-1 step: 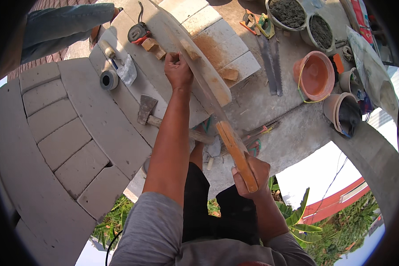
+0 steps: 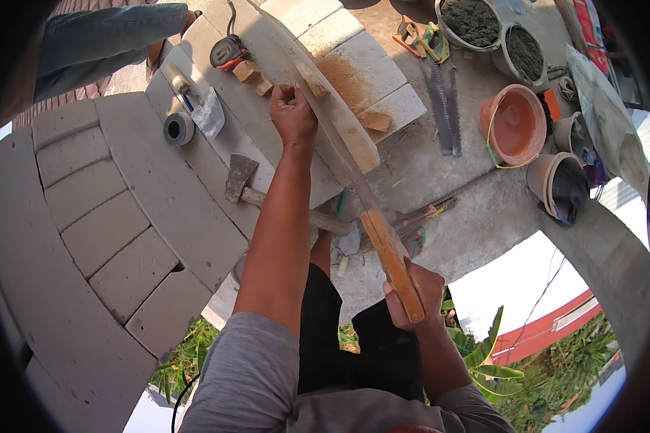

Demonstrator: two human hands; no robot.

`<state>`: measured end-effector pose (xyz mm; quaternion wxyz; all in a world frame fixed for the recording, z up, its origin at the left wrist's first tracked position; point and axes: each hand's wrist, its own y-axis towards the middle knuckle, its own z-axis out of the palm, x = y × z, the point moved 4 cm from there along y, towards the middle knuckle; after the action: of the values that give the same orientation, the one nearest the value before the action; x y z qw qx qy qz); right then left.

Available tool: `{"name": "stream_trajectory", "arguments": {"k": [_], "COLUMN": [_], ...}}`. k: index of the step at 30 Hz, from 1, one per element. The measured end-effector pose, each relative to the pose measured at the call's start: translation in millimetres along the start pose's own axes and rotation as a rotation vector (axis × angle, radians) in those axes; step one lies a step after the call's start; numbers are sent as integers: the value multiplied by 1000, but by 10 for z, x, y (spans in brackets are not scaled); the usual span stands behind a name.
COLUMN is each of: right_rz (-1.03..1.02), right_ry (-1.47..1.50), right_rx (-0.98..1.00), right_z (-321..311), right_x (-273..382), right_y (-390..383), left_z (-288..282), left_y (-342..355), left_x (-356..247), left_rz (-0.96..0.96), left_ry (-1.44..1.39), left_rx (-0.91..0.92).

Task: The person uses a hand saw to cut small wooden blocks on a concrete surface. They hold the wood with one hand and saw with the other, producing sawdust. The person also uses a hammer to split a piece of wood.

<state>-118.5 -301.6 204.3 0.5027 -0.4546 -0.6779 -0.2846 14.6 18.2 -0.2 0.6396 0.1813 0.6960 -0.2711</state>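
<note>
My right hand (image 2: 417,294) is wrapped round the wooden handle of a handsaw (image 2: 392,265). The blade runs away from me to the upper left, blurred, beside my left hand (image 2: 294,115). That hand is closed in a fist, pressed down at a small wooden block (image 2: 312,79) that shows on the far side of the blade. Its fingers hide the block's near end. Under the blade lies a long pale plank-like slab (image 2: 354,141) with sawdust by it. Beside my left forearm rests a hatchet (image 2: 242,180), its handle passing beneath the arm.
A tape measure (image 2: 227,53) and wood offcuts (image 2: 247,72) lie beyond my left hand, a trowel (image 2: 208,114) and tape roll (image 2: 178,130) to the left. Two more saws (image 2: 443,108), mortar buckets (image 2: 469,22) and an orange bucket (image 2: 513,123) stand right. Another person's leg (image 2: 112,47) shows upper left.
My right hand has drawn the saw a little back toward me and to the right. My left hand stays pressed at the block, almost unmoved.
</note>
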Motion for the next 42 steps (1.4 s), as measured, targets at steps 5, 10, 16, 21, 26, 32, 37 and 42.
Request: {"name": "stream_trajectory", "arguments": {"k": [5,10,16,21,26,32,37,42], "right_rz": [6,49,21,13,-1,53,33,30], "right_ry": [-60,-30,-60,-20,-73,-124,-75,-24], "right_rx": [52,39,35,30,13,131,46,42], "right_z": [211,225,115,337,-44,327,96,31], "right_x": [-138,-1,22,-126,55,-216,-57,-67], "right_y": [352,369,129,528,-193,606,35,1], "left_z": [31,6,-1,-11,21,23,-3,3], "left_y": [-7,-32,2,0,-18,43,37,-37], "left_x": [48,22,37,54,-20,83,24,47], "left_rz": [-29,-50,1,-9,-11,18,4,7], "left_ry": [-21,-6,49,41,19,-17,6,-34], "left_rx": [10,-2,14,28,18,42,16,38]}}
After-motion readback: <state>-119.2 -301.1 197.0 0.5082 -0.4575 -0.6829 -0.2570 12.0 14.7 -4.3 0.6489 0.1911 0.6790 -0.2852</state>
